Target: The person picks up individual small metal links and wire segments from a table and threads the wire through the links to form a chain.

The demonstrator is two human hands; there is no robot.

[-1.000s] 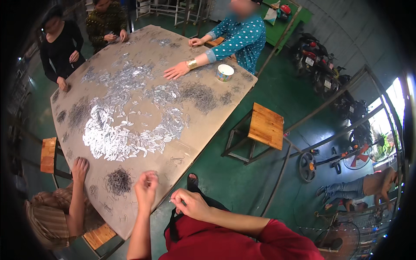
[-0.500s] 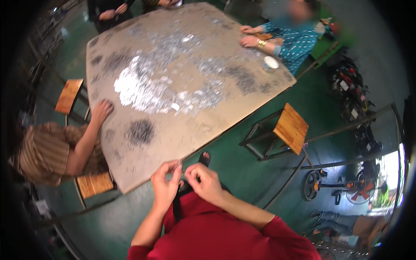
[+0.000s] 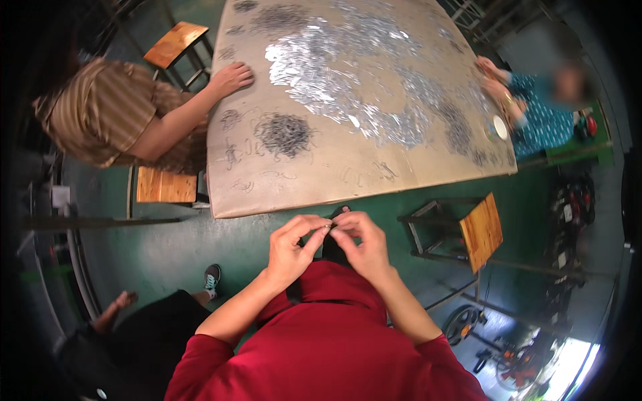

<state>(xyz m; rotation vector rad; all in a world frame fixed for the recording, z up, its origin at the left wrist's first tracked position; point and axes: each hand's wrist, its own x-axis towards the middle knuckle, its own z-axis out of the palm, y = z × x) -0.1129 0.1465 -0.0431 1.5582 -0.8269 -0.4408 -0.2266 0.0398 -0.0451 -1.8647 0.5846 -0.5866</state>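
My left hand (image 3: 292,248) and my right hand (image 3: 364,247) meet in front of my body, just off the near edge of the table. Both are closed in a pinch, thumb against forefinger. A tiny dark and silvery piece (image 3: 330,226) sits where the fingertips come together; it is too small to name. Beyond them, a brown-covered table (image 3: 321,180) carries a wide spread of shiny silver strips (image 3: 314,70). Nearer on it lies a heap of thin dark pieces (image 3: 283,134).
A person in a striped brown top (image 3: 114,110) rests a hand on the table's left side. Another in teal (image 3: 545,110) sits at the right by a white cup (image 3: 499,127). Wooden stools (image 3: 481,230) stand around. A person in black (image 3: 144,341) is at the lower left.
The view has swung, so the table now sits farther right and higher. My hands have come together at the fingertips. A person in black has come into view at the lower left.
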